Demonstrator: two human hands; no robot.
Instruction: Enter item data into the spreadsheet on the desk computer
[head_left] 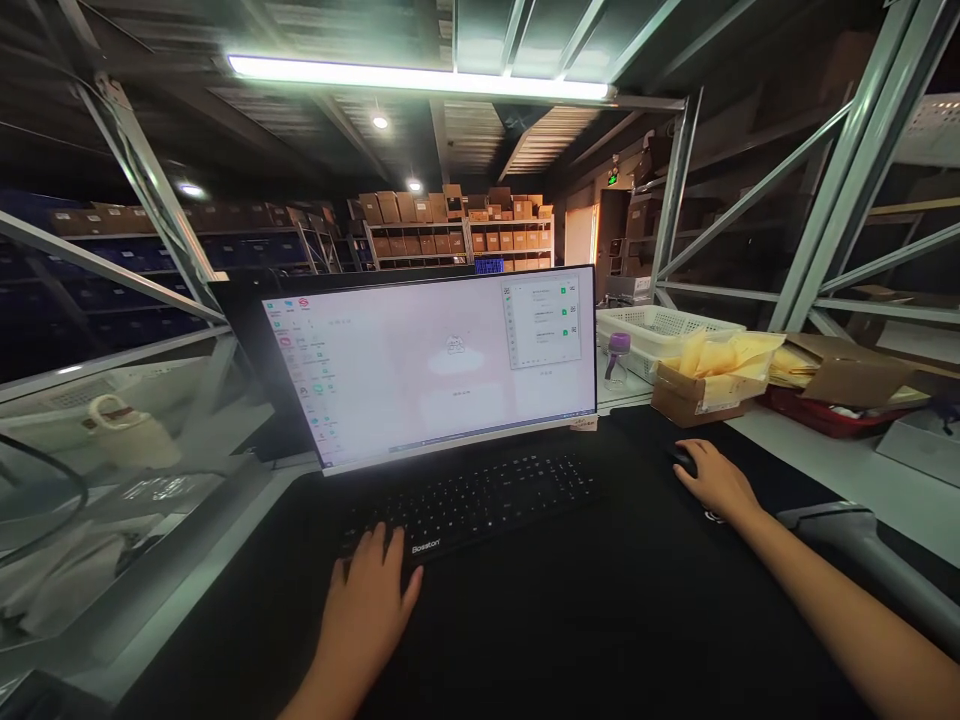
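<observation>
A black keyboard (480, 500) lies on a dark desk mat in front of a lit monitor (435, 380). My left hand (367, 590) rests at the keyboard's lower left corner, its fingers spread over the keys and holding nothing. To the right, my right hand (716, 480) is curved over a black computer mouse (682, 458), which is partly hidden under the fingers. The screen shows desktop icons along its left side and a small window at its upper right.
Behind the mouse stands a cardboard box (697, 395) of yellow envelopes, near a white basket (660, 325) and a purple-capped bottle (617, 360). A grey handheld device (862, 540) lies beside my right forearm. Metal rack posts frame the desk; a cream tumbler (135, 430) stands left.
</observation>
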